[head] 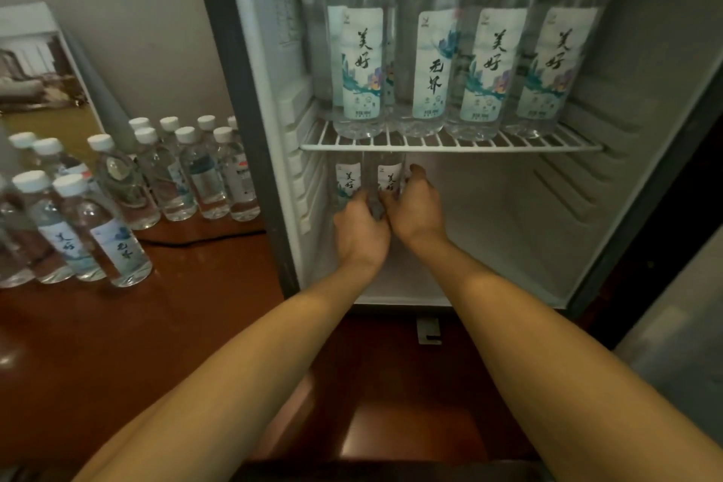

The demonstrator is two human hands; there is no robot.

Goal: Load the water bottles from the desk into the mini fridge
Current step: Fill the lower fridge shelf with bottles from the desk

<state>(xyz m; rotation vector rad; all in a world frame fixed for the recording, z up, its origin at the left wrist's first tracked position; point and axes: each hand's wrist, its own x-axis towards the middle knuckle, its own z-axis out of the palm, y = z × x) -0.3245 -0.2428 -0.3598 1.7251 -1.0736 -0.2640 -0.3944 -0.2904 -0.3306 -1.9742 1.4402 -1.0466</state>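
Fingers (418, 171) of the right hand (418, 213) wrap one bottle (391, 177), the left hand (362, 227) wraps its neighbour (347, 179), mid-frame under the shelf (450, 147) of the fridge (508, 231). Full and smooth, they look weighty and slick; grip the labelled waist.

place: looks like a hotel room | fridge: a small white mini fridge (626, 207) stands open by a shiny brown wooden desk (176, 305) | drinks: many small matching water bottles (187, 176) in rows on the desk and on the fridge's wire shelf (450, 147) | card: a standing card (35, 63) with a photo of a room, against a plain wall (137, 12)
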